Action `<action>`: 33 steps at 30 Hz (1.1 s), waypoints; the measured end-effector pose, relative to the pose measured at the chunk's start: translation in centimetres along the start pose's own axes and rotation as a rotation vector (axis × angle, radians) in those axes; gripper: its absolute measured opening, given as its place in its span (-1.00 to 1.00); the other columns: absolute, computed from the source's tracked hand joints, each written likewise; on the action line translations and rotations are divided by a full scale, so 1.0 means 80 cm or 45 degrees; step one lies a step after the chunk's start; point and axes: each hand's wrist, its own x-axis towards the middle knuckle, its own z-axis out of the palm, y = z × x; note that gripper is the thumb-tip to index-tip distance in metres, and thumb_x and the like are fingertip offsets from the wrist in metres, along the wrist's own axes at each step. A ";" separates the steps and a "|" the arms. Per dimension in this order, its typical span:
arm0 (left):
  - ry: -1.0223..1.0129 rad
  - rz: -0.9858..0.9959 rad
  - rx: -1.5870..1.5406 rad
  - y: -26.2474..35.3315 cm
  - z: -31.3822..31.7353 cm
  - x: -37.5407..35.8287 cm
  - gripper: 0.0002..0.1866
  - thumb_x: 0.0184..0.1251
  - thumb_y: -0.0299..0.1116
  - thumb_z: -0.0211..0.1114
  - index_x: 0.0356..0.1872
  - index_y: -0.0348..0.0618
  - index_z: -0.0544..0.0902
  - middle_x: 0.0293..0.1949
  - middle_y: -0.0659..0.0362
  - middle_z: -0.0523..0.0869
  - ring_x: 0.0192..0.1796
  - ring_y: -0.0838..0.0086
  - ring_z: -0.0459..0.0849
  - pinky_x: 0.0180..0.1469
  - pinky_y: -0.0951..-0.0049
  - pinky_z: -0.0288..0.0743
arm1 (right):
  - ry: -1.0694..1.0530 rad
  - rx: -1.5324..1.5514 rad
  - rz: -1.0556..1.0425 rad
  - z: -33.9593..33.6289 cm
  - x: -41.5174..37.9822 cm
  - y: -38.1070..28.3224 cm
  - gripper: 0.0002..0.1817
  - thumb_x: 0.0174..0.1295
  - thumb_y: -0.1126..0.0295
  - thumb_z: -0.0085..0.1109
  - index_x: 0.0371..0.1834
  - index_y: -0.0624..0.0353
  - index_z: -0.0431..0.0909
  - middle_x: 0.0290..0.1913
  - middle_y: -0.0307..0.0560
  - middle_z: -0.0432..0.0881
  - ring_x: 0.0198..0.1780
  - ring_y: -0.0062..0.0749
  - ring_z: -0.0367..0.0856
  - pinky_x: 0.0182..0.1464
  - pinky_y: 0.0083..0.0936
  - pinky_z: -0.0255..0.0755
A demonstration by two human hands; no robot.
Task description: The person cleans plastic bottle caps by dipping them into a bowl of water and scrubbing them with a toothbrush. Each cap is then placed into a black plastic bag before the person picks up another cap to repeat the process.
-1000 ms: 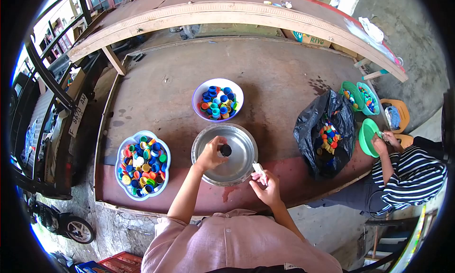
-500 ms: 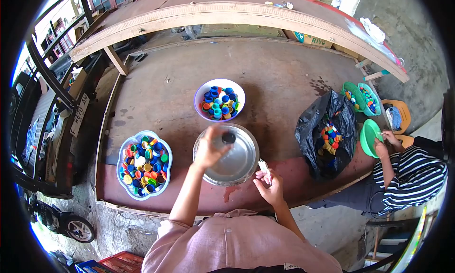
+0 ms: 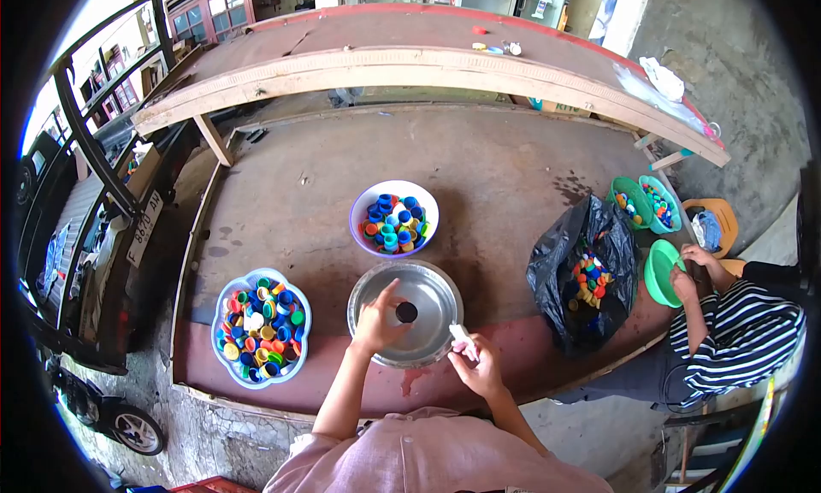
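Showing black cap (image 3: 406, 312) | beside left hand (image 3: 374, 325), fingers parted, grip unclear | right hand (image 3: 483, 373), farther off, pinching whitish wad (image 3: 463, 340)

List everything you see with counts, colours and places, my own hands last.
Table: one, brown and maroon, centre
Metal bowl: one, silver, table's near middle
Round piece: one, black, seen against metal bowl
Purple-rimmed bowl: one, white, beyond metal bowl
Scalloped basin: one, pale blue, table's left
Plastic bag: one, black, table's right
Green bowls: three, green shades, around table's right edge
Caps: many, mixed, in basin, bag and bowls
Bench: one, brown, beyond table
Chair: one, orange, far right
Vehicle: one, dark, far left
Motorbike: one, black, lower left
Co-worker: one, striped sleeves, right
Shirt: one, pink, bottom
Left hand: one, bare, beside round piece
Right hand: one, bare, holding white piece
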 end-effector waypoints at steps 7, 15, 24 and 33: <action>0.222 -0.127 -1.436 0.028 -0.022 0.006 0.07 -0.30 -0.51 0.52 0.34 -0.14 0.07 -0.15 0.12 0.63 -0.11 0.47 0.57 -0.07 0.48 0.42 | -0.013 -0.012 0.031 -0.003 0.007 -0.004 -0.84 -0.09 0.61 0.27 -0.46 0.24 0.47 -0.45 -0.18 0.52 -0.59 -0.61 0.32 -0.52 -0.64 0.25; 0.210 -0.165 -0.941 0.023 -0.005 -0.014 0.14 -0.28 -0.51 0.53 0.38 -0.08 -0.03 -0.15 0.18 0.63 -0.21 0.53 0.57 -0.20 0.50 0.44 | -0.006 -0.055 -0.015 -0.005 0.004 -0.004 -0.85 -0.05 0.60 0.25 -0.44 0.22 0.47 -0.45 -0.18 0.53 -0.58 -0.62 0.36 -0.52 -0.64 0.28; 0.290 -0.222 -0.678 0.018 0.009 -0.030 0.21 -0.30 -0.49 0.53 0.37 -0.15 -0.17 -0.24 0.02 0.65 -0.11 0.28 0.63 0.01 0.34 0.47 | 0.080 -0.186 0.386 0.015 -0.017 0.020 -0.78 0.24 0.32 0.04 -0.24 0.30 0.45 -0.45 0.05 0.55 -0.45 -0.18 0.55 -0.38 -0.40 0.40; 0.371 -0.157 -0.940 0.037 0.009 -0.038 0.22 -0.32 -0.52 0.55 0.36 -0.15 -0.20 -0.26 0.00 0.61 -0.07 0.29 0.62 0.10 0.31 0.45 | -0.280 -0.408 -0.050 0.015 -0.017 0.009 -0.67 0.21 0.42 0.00 0.07 0.10 0.47 -0.24 0.11 0.61 -0.39 -0.05 0.61 -0.40 -0.27 0.46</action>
